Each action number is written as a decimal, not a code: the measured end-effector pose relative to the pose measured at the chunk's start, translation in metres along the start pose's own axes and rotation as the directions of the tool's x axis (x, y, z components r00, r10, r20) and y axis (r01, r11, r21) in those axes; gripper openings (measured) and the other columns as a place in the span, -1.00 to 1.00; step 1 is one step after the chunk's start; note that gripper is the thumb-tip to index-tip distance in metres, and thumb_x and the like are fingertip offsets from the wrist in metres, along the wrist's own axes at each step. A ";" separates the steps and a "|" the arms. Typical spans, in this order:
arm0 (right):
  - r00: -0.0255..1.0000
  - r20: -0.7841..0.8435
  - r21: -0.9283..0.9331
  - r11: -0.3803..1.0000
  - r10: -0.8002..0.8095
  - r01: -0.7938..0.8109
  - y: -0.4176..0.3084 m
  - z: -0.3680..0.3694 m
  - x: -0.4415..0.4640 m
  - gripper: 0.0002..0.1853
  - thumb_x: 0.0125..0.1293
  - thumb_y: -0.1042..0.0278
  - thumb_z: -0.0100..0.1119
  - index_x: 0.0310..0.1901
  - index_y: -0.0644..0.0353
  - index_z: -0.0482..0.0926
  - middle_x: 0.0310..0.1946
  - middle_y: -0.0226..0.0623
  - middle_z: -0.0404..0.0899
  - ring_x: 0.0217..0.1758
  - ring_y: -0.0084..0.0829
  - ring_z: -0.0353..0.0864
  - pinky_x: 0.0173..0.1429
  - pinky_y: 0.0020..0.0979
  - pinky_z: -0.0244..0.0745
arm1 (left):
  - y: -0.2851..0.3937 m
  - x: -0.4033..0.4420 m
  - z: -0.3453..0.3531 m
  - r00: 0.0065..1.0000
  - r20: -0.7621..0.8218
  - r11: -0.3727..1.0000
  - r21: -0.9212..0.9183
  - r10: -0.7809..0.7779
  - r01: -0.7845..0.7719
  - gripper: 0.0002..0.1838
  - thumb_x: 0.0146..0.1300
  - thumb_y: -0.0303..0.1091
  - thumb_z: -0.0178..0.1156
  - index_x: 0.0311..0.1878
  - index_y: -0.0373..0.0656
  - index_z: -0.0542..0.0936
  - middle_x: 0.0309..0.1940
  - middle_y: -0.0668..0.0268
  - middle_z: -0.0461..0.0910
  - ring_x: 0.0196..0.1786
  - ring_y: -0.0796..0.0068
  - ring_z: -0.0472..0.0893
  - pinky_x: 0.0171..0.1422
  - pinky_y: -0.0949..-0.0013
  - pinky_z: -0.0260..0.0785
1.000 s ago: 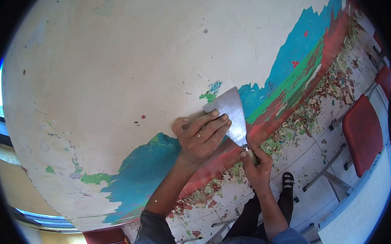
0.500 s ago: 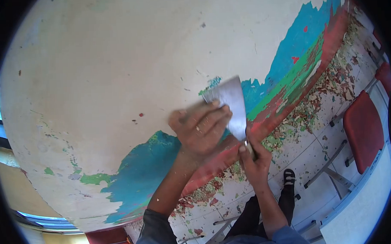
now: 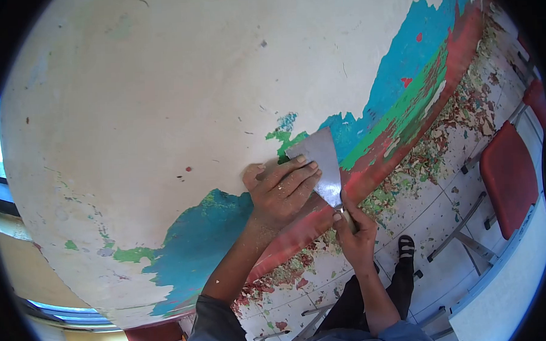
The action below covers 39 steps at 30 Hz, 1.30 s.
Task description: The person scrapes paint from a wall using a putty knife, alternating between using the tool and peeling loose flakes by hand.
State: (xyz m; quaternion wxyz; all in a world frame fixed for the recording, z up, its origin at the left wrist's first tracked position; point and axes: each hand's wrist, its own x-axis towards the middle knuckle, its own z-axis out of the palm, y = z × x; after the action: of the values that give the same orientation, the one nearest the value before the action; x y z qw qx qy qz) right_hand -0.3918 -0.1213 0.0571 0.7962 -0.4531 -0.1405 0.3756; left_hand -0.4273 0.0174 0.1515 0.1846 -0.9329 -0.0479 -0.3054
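Observation:
A wide metal scraper (image 3: 324,163) lies against the wall (image 3: 162,102), its broad edge at the border of the bare pale surface and the green and blue paint. My right hand (image 3: 356,231) is wrapped round its handle. The fingertips of my left hand (image 3: 283,191) rest on the blade, fingers stretched out and thumb apart on the wall. Blue paint (image 3: 206,233) with ragged edges remains left of the hands, and a red band (image 3: 299,236) runs along the wall's bottom.
Paint flakes (image 3: 429,156) litter the tiled floor (image 3: 419,219) along the wall. A red chair (image 3: 509,180) and a pale tabletop (image 3: 505,288) stand at the right. One sandalled foot (image 3: 406,247) shows below my hands. Another red seat (image 3: 155,337) is at the lower left.
The scraper and both hands went up the wall, then came back down. More green paint now shows just above the blade's left corner. The view has shifted slightly.

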 end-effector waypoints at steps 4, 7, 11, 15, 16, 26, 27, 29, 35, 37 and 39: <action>1.000 0.008 -0.046 0.999 -0.007 0.007 0.012 -0.002 -0.003 -0.59 0.17 0.58 0.03 0.10 0.38 0.32 -0.41 -0.46 0.45 -0.49 -0.78 0.28 -0.42 -0.71 0.25 | 0.005 -0.008 0.003 1.000 0.001 1.000 -0.002 -0.017 0.017 -0.88 -0.16 -0.36 0.28 -0.58 0.17 0.55 -0.44 0.71 0.57 -0.23 0.76 0.51 -0.02 0.37 0.01; 1.000 0.004 -0.041 0.999 -0.013 0.013 0.005 -0.001 0.008 -0.59 0.17 0.57 0.03 0.09 0.38 0.33 -0.42 -0.48 0.45 -0.49 -0.78 0.28 -0.43 -0.70 0.25 | -0.006 0.000 0.001 0.999 0.027 0.999 0.019 0.048 -0.048 -0.95 -0.07 -0.27 0.20 -0.47 0.11 0.58 -0.31 0.66 0.57 -0.15 0.74 0.51 0.04 0.30 -0.04; 1.000 0.030 -0.074 0.997 0.006 -0.004 0.026 -0.011 -0.001 -0.60 0.18 0.56 0.02 0.09 0.37 0.34 -0.46 -0.48 0.44 -0.49 -0.78 0.29 -0.43 -0.70 0.27 | -0.001 -0.012 0.006 0.999 0.002 0.999 0.014 0.033 -0.033 -0.94 -0.09 -0.28 0.21 -0.47 0.11 0.57 -0.31 0.65 0.56 -0.15 0.74 0.51 0.02 0.30 -0.02; 1.000 0.002 -0.054 0.998 -0.031 0.031 0.008 -0.001 0.008 -0.61 0.18 0.55 0.02 0.08 0.38 0.34 -0.47 -0.45 0.44 -0.47 -0.76 0.31 -0.42 -0.69 0.28 | -0.003 -0.003 0.004 0.999 -0.025 0.998 0.039 0.042 -0.041 -0.91 -0.13 -0.32 0.23 -0.47 0.11 0.57 -0.33 0.65 0.56 -0.16 0.75 0.52 0.00 0.30 0.00; 0.999 0.004 -0.056 0.998 -0.035 0.035 0.011 -0.003 0.007 -0.61 0.18 0.55 0.02 0.08 0.39 0.34 -0.46 -0.44 0.45 -0.47 -0.76 0.31 -0.42 -0.68 0.29 | 0.000 -0.006 0.005 0.999 -0.031 1.000 0.019 0.023 -0.022 -0.91 -0.13 -0.32 0.22 -0.47 0.11 0.57 -0.34 0.65 0.56 -0.16 0.75 0.52 0.00 0.30 0.00; 0.998 0.050 -0.170 0.984 -0.040 0.048 0.014 -0.017 0.006 -0.59 0.14 0.55 0.07 0.06 0.40 0.35 -0.41 -0.37 0.50 -0.41 -0.73 0.36 -0.34 -0.68 0.30 | 0.004 -0.010 0.010 0.999 -0.035 1.000 0.028 0.011 -0.010 -0.86 -0.14 -0.35 0.29 -0.60 0.19 0.53 -0.44 0.70 0.58 -0.23 0.76 0.52 -0.01 0.39 0.01; 0.995 0.047 -0.173 0.980 -0.087 0.094 0.008 -0.015 0.012 -0.59 0.14 0.55 0.07 0.06 0.40 0.35 -0.41 -0.37 0.50 -0.42 -0.73 0.36 -0.35 -0.68 0.30 | 0.000 -0.003 0.009 0.998 -0.055 0.999 0.042 0.028 -0.025 -0.90 -0.12 -0.32 0.27 -0.54 0.18 0.55 -0.41 0.69 0.58 -0.22 0.76 0.52 0.01 0.37 -0.01; 0.989 0.033 -0.185 0.972 -0.143 0.147 -0.002 -0.009 0.017 -0.59 0.14 0.56 0.07 0.06 0.40 0.36 -0.42 -0.36 0.50 -0.42 -0.73 0.35 -0.35 -0.67 0.30 | -0.004 0.003 0.004 0.997 -0.064 0.998 0.054 0.043 -0.040 -0.92 -0.08 -0.26 0.23 -0.44 0.16 0.60 -0.35 0.68 0.58 -0.18 0.75 0.52 0.04 0.35 -0.04; 0.984 0.050 -0.183 0.967 -0.168 0.175 0.005 -0.005 0.016 -0.60 0.14 0.59 0.05 0.06 0.39 0.36 -0.45 -0.37 0.50 -0.48 -0.73 0.35 -0.40 -0.67 0.31 | -0.005 -0.001 0.002 0.999 -0.012 0.998 0.061 0.031 -0.030 -0.95 -0.07 -0.30 0.23 -0.48 0.15 0.58 -0.35 0.68 0.58 -0.18 0.77 0.52 -0.01 0.34 -0.03; 0.983 0.049 -0.166 0.970 -0.174 0.180 0.004 -0.004 0.012 -0.60 0.14 0.59 0.04 0.07 0.39 0.35 -0.46 -0.38 0.49 -0.50 -0.73 0.35 -0.42 -0.67 0.30 | -0.003 -0.002 -0.001 1.000 -0.011 0.998 0.052 0.020 -0.019 -0.94 -0.08 -0.30 0.23 -0.49 0.15 0.57 -0.35 0.68 0.58 -0.17 0.78 0.52 -0.02 0.34 -0.01; 0.994 0.061 -0.102 0.990 -0.093 0.099 0.006 -0.005 0.008 -0.60 0.15 0.59 0.03 0.07 0.40 0.35 -0.47 -0.38 0.49 -0.51 -0.74 0.35 -0.43 -0.66 0.31 | 0.000 -0.008 0.005 1.000 -0.019 0.999 0.033 0.007 -0.006 -0.93 -0.09 -0.31 0.24 -0.48 0.14 0.57 -0.36 0.69 0.58 -0.16 0.78 0.51 -0.02 0.34 -0.01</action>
State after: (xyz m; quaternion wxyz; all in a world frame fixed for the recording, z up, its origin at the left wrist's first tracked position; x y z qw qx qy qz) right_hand -0.3864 -0.1167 0.0484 0.7842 -0.4762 -0.2042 0.3414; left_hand -0.4314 0.0197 0.1433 0.2016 -0.9269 -0.0483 -0.3129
